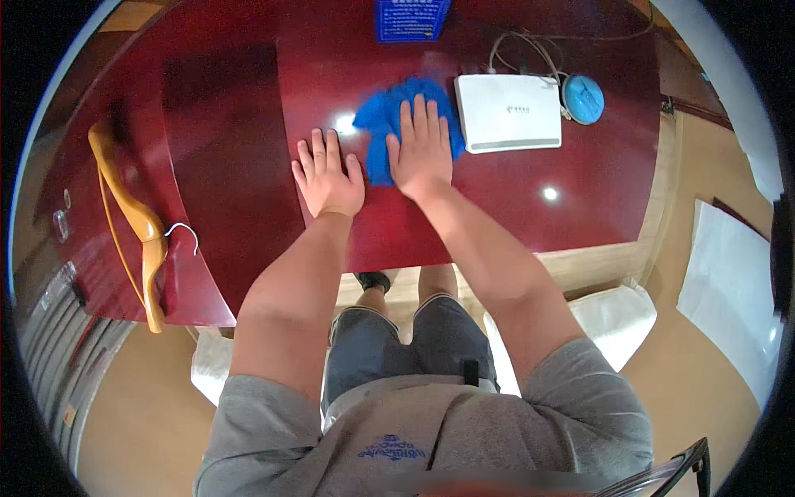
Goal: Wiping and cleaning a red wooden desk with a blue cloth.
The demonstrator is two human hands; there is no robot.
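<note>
My right hand [425,149] lies flat on a crumpled blue cloth [380,140], pressing it against the glossy dark red tabletop [397,230]. Its fingers are slightly apart and do not wrap around the cloth. To its left, my left hand [329,177] rests palm down on the bare tabletop, fingers spread, holding nothing. The cloth spreads out to both sides of my right hand and reaches close to the left edge of a white router-like box [509,124].
A round blue object [582,99] and pale cables [528,40] sit beside the white box. A blue sign with writing [411,22] stands at the far edge. At the left lies a wooden clothes hanger [143,223] with a metal hook.
</note>
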